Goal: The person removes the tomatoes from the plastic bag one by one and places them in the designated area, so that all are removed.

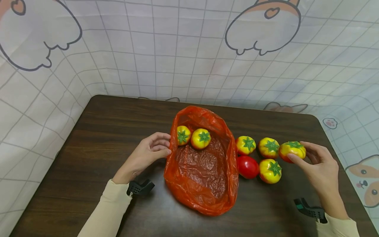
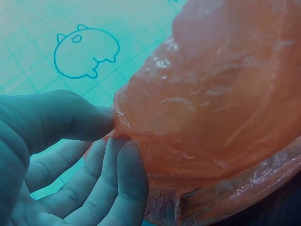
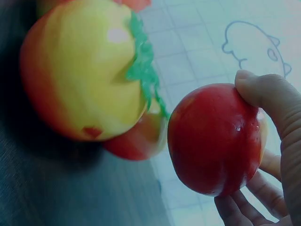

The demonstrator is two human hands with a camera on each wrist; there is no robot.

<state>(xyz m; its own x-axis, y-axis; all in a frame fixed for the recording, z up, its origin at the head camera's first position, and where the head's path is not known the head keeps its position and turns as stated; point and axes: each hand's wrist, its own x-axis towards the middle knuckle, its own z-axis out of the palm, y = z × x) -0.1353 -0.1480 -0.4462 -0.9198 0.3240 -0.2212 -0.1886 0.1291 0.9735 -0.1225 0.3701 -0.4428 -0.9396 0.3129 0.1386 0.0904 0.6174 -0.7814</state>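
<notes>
A red plastic bag [image 1: 201, 204] lies wide open on the table, with two yellow-and-red tomatoes [image 1: 201, 139] inside near its far end. My left hand [image 1: 151, 149] is at the bag's left rim; in the left wrist view its thumb and fingers pinch the thin plastic [image 2: 188, 127]. My right hand [image 1: 321, 164] grips another yellow-and-red tomato [image 1: 291, 152] with a green leaf top, between thumb and fingers. That tomato's glossy red underside [image 3: 211, 141] faces the right wrist camera. To its left, three similar tomatoes [image 1: 270, 171] and a plain red one [image 1: 248, 167] sit beside the bag.
The dark wooden table [image 1: 88, 148] has rounded far corners. A white gridded cloth [image 1: 192, 59] with cartoon animals hangs behind it and along both sides. Black wrist devices [image 1: 140, 187] are worn on both arms.
</notes>
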